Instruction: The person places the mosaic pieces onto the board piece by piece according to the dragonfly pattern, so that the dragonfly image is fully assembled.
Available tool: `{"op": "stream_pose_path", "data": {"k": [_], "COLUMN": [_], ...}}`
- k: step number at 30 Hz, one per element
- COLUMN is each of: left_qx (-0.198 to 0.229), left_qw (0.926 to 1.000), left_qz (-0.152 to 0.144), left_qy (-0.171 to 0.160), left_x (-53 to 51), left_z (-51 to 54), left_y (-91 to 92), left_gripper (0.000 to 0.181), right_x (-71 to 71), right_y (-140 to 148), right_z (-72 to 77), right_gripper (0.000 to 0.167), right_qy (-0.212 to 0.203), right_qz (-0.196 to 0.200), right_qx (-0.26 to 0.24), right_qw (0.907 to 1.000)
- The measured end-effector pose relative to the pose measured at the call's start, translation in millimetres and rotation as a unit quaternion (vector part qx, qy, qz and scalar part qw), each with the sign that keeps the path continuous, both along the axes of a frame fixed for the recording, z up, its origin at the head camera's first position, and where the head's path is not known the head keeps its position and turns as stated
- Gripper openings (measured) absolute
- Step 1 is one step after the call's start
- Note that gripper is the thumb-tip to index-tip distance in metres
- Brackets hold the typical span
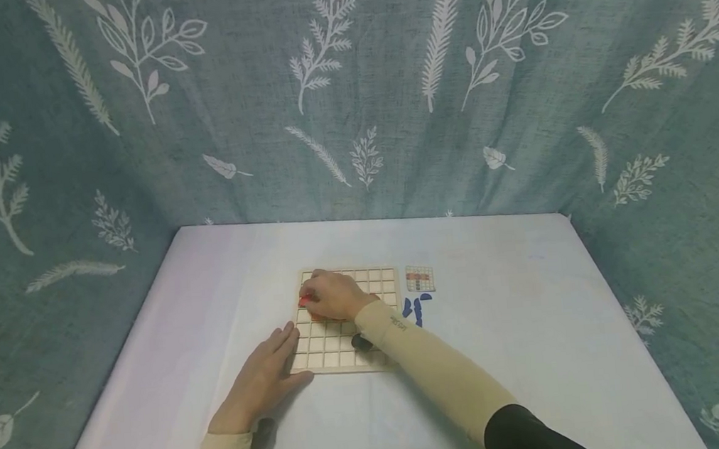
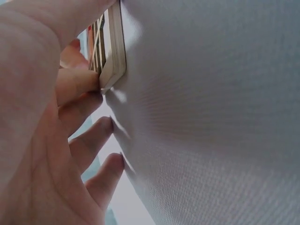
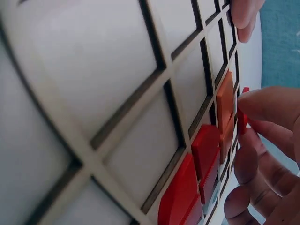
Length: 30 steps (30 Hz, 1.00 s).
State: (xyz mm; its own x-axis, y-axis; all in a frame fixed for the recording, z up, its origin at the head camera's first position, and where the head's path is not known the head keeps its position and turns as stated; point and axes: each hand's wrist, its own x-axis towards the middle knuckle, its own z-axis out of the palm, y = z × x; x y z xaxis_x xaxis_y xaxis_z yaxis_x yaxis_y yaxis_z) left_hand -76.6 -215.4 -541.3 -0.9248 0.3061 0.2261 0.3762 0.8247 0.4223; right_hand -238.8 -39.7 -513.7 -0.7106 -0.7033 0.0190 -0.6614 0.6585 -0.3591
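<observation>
Red piece (image 3: 242, 121), blue pieces (image 1: 418, 312), white-leafed teal curtain (image 1: 247, 113)

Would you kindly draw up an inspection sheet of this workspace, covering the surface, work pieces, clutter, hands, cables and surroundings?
Surface: white-covered table, lying flat.
Board: wooden grid board, partly hidden by the right arm.
Pieces on board: red pieces and orange pieces; full count hidden.
Pieces off board: blue pieces, to its right.
Card: small grid card, right of the board, beyond the blue pieces; details too small to read.
Clutter: nothing seen.
Left hand: touches the board's left side, fingers extended.
Right hand: pinches a small red piece at the board's far left.
Cables: nothing seen.
Surroundings: teal leaf-patterned curtain behind and at both sides.
</observation>
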Motion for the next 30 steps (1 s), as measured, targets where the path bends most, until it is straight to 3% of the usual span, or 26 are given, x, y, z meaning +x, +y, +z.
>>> {"op": "stream_pose_path", "data": {"k": [11,30], "left_qx": [0.002,-0.004], "left_qw": [1.0,1.0], "left_qz": [0.0,-0.001], "left_qy": [-0.009,-0.002], "left_x": [1.3,0.4], "left_z": [0.1,0.4], "left_y": [-1.8,-2.6], "left_gripper": [0.081,0.081], "right_x": [1.5,6.0], "right_y": [-3.3,-4.1], "right_z": [0.0,-0.4], "right_gripper": [0.026,0.024], "right_qy": [-0.001,0.001], "right_qz": [0.001,-0.002], "right_qx": [0.028,0.023], "right_qw": [0.9996,0.9997]}}
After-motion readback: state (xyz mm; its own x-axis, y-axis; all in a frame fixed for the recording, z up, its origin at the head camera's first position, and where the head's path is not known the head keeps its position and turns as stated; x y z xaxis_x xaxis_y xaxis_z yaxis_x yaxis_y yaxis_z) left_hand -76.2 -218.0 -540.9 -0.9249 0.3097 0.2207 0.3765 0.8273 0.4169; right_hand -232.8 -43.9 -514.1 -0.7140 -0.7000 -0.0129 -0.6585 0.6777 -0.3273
